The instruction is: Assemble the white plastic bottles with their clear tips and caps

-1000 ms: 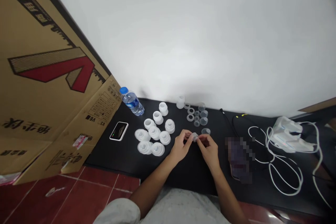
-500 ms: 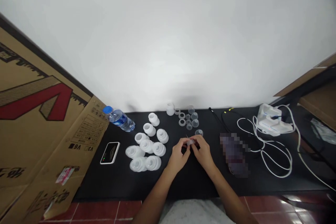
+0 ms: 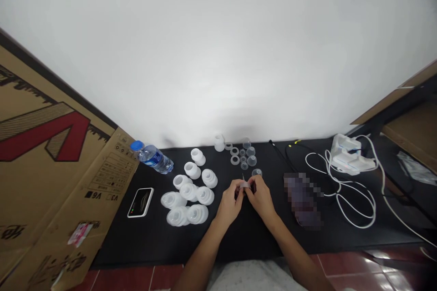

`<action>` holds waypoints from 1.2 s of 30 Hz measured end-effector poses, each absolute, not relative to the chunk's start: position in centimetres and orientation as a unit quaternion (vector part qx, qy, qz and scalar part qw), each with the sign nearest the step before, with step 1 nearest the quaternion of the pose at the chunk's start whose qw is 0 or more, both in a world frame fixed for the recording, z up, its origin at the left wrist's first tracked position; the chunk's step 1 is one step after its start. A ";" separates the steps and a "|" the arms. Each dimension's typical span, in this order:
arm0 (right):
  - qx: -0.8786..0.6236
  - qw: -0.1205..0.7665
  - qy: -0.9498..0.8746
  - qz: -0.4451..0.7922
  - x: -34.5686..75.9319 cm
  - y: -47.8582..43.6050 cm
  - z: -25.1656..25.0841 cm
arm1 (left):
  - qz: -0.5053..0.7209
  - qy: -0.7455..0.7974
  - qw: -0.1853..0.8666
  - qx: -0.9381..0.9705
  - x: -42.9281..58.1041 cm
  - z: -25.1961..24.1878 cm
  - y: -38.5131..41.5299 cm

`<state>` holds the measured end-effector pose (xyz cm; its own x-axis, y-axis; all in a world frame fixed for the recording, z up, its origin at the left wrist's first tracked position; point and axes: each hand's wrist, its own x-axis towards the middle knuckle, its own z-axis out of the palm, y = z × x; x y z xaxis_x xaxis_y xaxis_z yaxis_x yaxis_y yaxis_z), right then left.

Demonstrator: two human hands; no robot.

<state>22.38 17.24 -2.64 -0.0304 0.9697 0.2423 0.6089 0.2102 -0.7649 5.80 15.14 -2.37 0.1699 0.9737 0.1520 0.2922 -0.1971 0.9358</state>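
the view had swung as the head turned, and both hands had closed in on a small clear piece (image 3: 244,184). the left hand (image 3: 230,200) and right hand (image 3: 260,198) were pressed close together, pinching it between their fingers above the black worktop (image 3: 239,236). just beyond sat a clear cup (image 3: 256,173), then more clear cups (image 3: 251,160) and rings (image 3: 234,160). to the left, white funnel-shaped parts (image 3: 177,216) stood in a loose cluster, apparently separate.
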 end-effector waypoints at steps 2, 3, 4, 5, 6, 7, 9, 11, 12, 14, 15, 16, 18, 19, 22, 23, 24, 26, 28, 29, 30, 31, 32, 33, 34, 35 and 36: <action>-0.587 0.374 -0.678 0.237 22.3 17.2 -2.7 | 0.417 0.489 0.406 0.650 5.8 -2.4 15.2; -0.589 0.369 -0.678 0.238 22.3 17.2 -2.7 | 0.414 0.491 0.408 0.649 5.8 -2.3 15.2; -0.592 0.365 -0.678 0.239 22.2 17.2 -2.7 | 0.412 0.492 0.409 0.649 5.8 -2.3 15.2; -0.595 0.363 -0.677 0.238 22.2 17.2 -2.7 | 0.409 0.493 0.411 0.649 5.8 -2.2 15.2; -0.598 0.361 -0.675 0.236 22.1 17.2 -2.7 | 0.407 0.492 0.413 0.650 5.8 -2.2 15.2; -0.601 0.361 -0.674 0.233 22.1 17.3 -2.7 | 0.404 0.490 0.415 0.652 5.9 -2.1 15.2; -0.607 0.365 -0.670 0.224 21.9 17.3 -2.6 | 0.397 0.488 0.416 0.656 5.9 -2.1 15.2; -0.610 0.369 -0.667 0.216 21.7 17.5 -2.4 | 0.392 0.493 0.411 0.659 5.9 -2.0 15.2; -0.611 0.370 -0.667 0.213 21.6 17.5 -2.3 | 0.391 0.497 0.408 0.659 5.9 -2.0 15.2; -0.612 0.369 -0.667 0.210 21.5 17.6 -2.2 | 0.391 0.500 0.404 0.659 5.9 -2.0 15.2; -0.613 0.368 -0.668 0.207 21.5 17.6 -2.2 | 0.392 0.499 0.403 0.660 5.8 -2.0 15.2; -0.613 0.368 -0.669 0.202 21.4 17.6 -2.2 | 0.393 0.495 0.403 0.662 5.8 -2.0 15.2; -0.612 0.371 -0.673 0.189 21.4 17.6 -2.3 | 0.397 0.487 0.400 0.668 5.7 -2.0 15.2; -0.609 0.372 -0.677 0.180 21.5 17.5 -2.3 | 0.400 0.483 0.398 0.669 5.7 -2.0 15.2; -0.593 0.374 -0.697 0.153 21.7 17.2 -2.5 | 0.420 0.467 0.406 0.664 5.8 -2.2 15.1; -0.587 0.374 -0.703 0.145 21.9 17.1 -2.6 | 0.428 0.459 0.413 0.660 5.8 -2.3 15.1; -0.582 0.374 -0.709 0.138 22.0 17.0 -2.5 | 0.435 0.452 0.419 0.657 5.8 -2.4 15.1; -0.576 0.374 -0.715 0.131 22.1 16.8 -2.4 | 0.443 0.441 0.427 0.653 5.9 -2.5 15.1; -0.576 0.372 -0.716 0.130 22.2 16.7 -2.0 | 0.443 0.441 0.431 0.651 6.0 -2.4 15.1; -0.578 0.366 -0.717 0.134 22.2 16.7 -1.7 | 0.440 0.446 0.432 0.648 6.0 -2.3 15.1; -0.581 0.356 -0.717 0.143 22.3 16.7 -1.4 | 0.435 0.456 0.433 0.645 6.1 -2.2 14.9; -0.584 0.341 -0.720 0.155 22.3 16.8 -1.0 | 0.428 0.468 0.433 0.640 6.2 -2.1 14.8; -0.584 0.321 -0.727 0.168 22.3 17.0 -0.6 | 0.422 0.483 0.431 0.635 6.3 -2.0 14.6; -0.578 0.299 -0.737 0.179 22.4 17.1 -0.1 | 0.417 0.496 0.430 0.629 6.4 -1.9 14.4; -0.569 0.282 -0.751 0.181 22.5 17.2 0.4 | 0.416 0.505 0.430 0.622 6.6 -1.8 14.1; -0.561 0.268 -0.764 0.175 22.5 17.2 0.8 | 0.419 0.509 0.433 0.615 6.7 -1.8 14.0; -0.553 0.260 -0.774 0.165 22.5 17.1 1.3 | 0.423 0.509 0.438 0.609 6.9 -1.9 13.9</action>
<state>22.52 17.14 1.26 -0.2530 0.9420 0.2205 0.7702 0.3341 -0.5433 6.87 13.87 -1.93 0.1245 0.9898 0.0691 0.2491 -0.0986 0.9634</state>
